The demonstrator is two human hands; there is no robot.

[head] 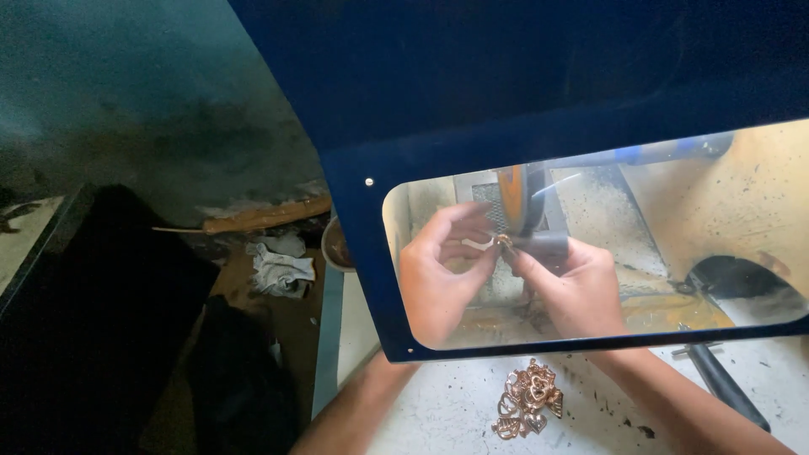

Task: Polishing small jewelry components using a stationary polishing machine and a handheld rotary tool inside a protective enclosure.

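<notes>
Step in hand: polishing. Left hand (438,270) and right hand (573,282), seen through the clear guard window (674,244), pinch one small gold-coloured piece (503,242) between closed fingertips, at the buffing wheel (516,198) just above them. Both forearms angle up and inward. Next move likely needs steady pressure and turning. Gold filigree pieces (529,400) lie below the wrists.

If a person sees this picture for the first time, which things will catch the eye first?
First, the dark blue shield with its clear window, filling the upper right. Through it, the left hand and right hand together pinch a small golden piece beside an orange wheel. Below the shield, a heap of rose-gold ornaments lies on the white bench.
</notes>
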